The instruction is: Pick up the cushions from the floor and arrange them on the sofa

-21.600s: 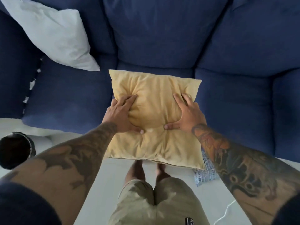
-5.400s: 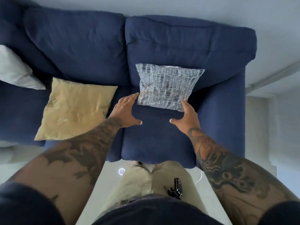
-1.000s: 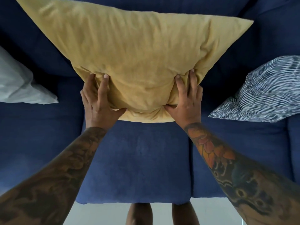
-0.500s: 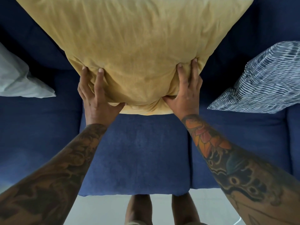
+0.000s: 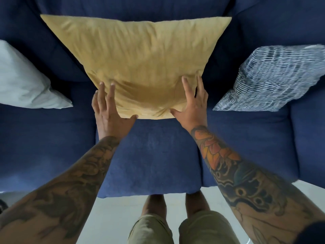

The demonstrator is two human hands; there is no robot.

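While both hands, left hand [image 5: 112,112] and right hand [image 5: 190,110], press spread fingers on the square mustard-yellow fabric cushion [image 5: 140,60], it leans against the navy sofa [image 5: 151,155] backrest; white cushion [image 5: 22,80] and striped blue-white cushion [image 5: 270,78] already flank it. Likely nearly done.

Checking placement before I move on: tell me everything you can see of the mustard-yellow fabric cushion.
The mustard-yellow fabric cushion is square, soft and wrinkled, standing on its lower edge in the middle of the dark blue sofa, leaning back against the backrest. The left hand and right hand press its lower corners, fingers spread flat on the cloth, creasing it.
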